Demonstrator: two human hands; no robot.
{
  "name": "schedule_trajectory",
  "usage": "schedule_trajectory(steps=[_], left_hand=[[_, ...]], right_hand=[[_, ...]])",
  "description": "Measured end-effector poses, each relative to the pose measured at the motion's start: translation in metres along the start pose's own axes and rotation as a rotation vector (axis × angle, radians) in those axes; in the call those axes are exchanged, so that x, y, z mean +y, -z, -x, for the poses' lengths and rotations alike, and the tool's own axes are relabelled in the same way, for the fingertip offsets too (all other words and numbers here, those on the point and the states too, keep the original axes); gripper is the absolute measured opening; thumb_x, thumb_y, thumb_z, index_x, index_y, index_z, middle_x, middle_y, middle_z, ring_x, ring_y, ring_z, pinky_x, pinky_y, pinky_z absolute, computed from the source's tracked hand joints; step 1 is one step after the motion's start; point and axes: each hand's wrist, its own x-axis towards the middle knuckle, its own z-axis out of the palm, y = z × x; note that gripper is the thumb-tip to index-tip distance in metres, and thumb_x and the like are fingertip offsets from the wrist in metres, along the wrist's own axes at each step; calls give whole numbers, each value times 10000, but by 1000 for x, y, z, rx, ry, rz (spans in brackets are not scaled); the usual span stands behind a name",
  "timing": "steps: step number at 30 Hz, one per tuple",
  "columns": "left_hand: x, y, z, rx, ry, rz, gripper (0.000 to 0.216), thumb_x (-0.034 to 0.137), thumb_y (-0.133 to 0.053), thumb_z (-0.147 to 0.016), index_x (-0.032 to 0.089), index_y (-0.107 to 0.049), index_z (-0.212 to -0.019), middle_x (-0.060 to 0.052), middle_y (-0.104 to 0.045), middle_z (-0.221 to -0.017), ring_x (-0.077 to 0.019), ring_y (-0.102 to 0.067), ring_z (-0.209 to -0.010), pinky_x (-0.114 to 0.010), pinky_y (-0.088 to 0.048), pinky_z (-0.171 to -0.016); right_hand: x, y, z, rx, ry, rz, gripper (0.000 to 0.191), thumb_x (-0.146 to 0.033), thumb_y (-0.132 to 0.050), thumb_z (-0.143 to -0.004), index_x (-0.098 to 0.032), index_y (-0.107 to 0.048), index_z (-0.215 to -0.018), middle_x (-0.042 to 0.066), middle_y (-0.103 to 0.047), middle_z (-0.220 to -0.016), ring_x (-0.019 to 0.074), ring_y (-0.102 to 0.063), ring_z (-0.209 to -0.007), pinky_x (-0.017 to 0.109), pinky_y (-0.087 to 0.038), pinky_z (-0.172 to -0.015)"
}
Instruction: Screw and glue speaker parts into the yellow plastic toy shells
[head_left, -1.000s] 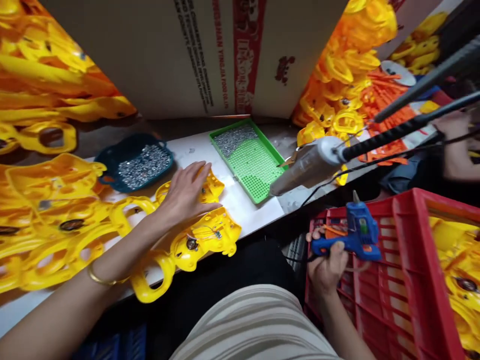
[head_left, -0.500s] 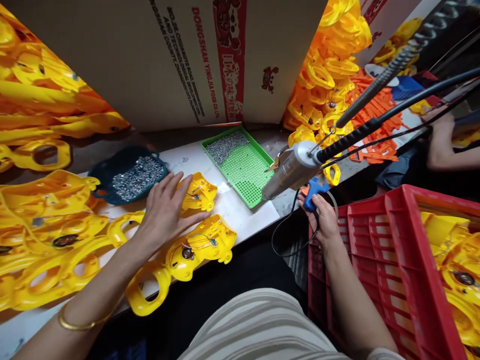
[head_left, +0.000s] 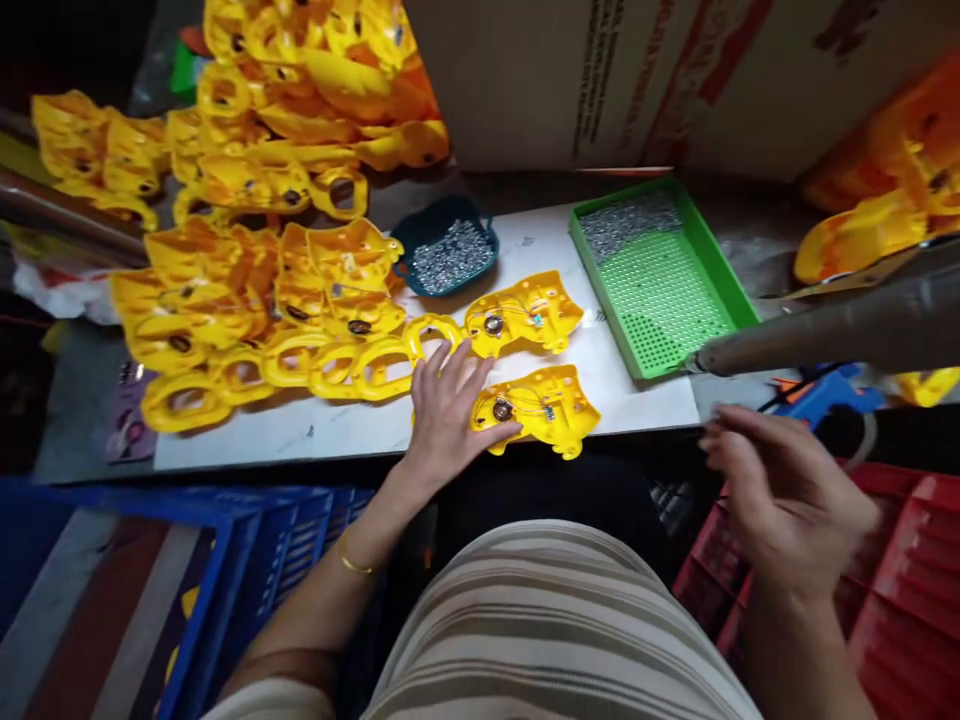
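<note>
My left hand (head_left: 442,420) has its fingers spread over the left end of a yellow plastic shell (head_left: 559,405), its thumb lying over the shell. The shell holds a small round speaker, thin wires and a little circuit board. Just behind it lies a second, similar shell (head_left: 555,310), close to my left fingertips. My right hand (head_left: 795,500) is raised over the right side, its fingers curled towards the thumb and slightly blurred. Whatever sits between those fingertips is too small to make out. Beyond that hand, a blue glue gun (head_left: 832,395) rests at the table edge.
A dark bowl of screws (head_left: 454,255) and a green perforated tray of screws (head_left: 637,300) stand on the white board (head_left: 255,440). Several yellow shells (head_left: 225,290) crowd the left. A grey hanging screwdriver (head_left: 825,330) crosses the right. Blue (head_left: 247,540) and red crates (head_left: 915,560) flank me.
My right hand has let go of the glue gun and come nearer. The view has swung left. My left hand has moved from the farther shell towards the nearer one, fingers still spread.
</note>
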Motion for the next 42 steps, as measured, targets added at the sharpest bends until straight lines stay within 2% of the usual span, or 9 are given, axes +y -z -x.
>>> schedule_trajectory(steps=[2,6,11,15,19,22,25,30,42], left_hand=[[5,-5,11,8,53,3,758,608,-674,-760,270,-435,-1395,-157,-396,-1484,-373,-275,-1406,-597,-219,-1115],[8,-12,21,35,127,26,753,579,-695,-755,240,-450,-1382,-163,-408,-1479,-372,-276,-1405,-587,-222,-1117],[8,-16,24,39,170,72,810,539,-694,-765,217,-375,-1437,-176,-417,-1472,-371,-271,-1410,-581,-206,-1127],[8,-18,25,44,182,96,848,545,-706,-749,212,-355,-1446,-171,-416,-1473,-373,-270,-1411,-570,-206,-1133],[8,-21,25,57,181,108,834,571,-705,-749,204,-385,-1426,-169,-428,-1465,-370,-273,-1406,-555,-217,-1132],[6,-22,27,98,168,103,809,570,-700,-757,201,-409,-1415,-167,-444,-1455,-370,-298,-1388,-554,-226,-1126],[8,-19,26,179,126,124,705,541,-685,-789,208,-476,-1375,-159,-470,-1430,-357,-317,-1377,-548,-239,-1125],[26,-9,8,294,50,228,225,333,-617,-887,251,-699,-1080,-86,-528,-1362,-292,-332,-1369,-501,-309,-1111],[77,-17,-33,85,-39,407,180,346,-596,-901,256,-730,-980,-68,-527,-1366,-289,-313,-1359,-540,-248,-1134]], right_hand=[[-18,-26,-11,-232,185,47,163,-209,-614,-858,-233,-704,-992,47,-691,-875,179,-629,-764,334,-487,-701],[-35,-80,-30,-482,446,195,193,-253,-536,-920,-218,-703,-1011,54,-670,-862,190,-572,-834,339,-446,-764],[-52,-131,-28,-781,554,467,260,-342,-506,-933,-232,-691,-1078,82,-655,-994,245,-489,-925,372,-327,-745],[-58,-150,-24,-901,582,591,249,-279,-483,-937,-226,-687,-1071,98,-642,-1039,256,-467,-970,384,-273,-748],[-56,-149,-32,-900,532,545,238,-257,-492,-933,-219,-712,-1015,101,-668,-1007,259,-518,-957,390,-312,-754],[-48,-130,-41,-855,384,315,184,-266,-568,-898,-207,-728,-967,81,-715,-938,237,-586,-894,379,-389,-776],[-31,-102,-47,-749,113,31,141,-282,-650,-839,-199,-746,-901,52,-748,-885,186,-637,-788,322,-460,-731],[2,-70,-38,-543,-329,-193,196,-359,-751,-718,-195,-756,-824,31,-750,-785,138,-626,-627,258,-492,-577],[12,-65,-30,-525,-392,-310,188,-365,-746,-714,-191,-748,-786,22,-732,-746,127,-618,-622,249,-514,-593]])
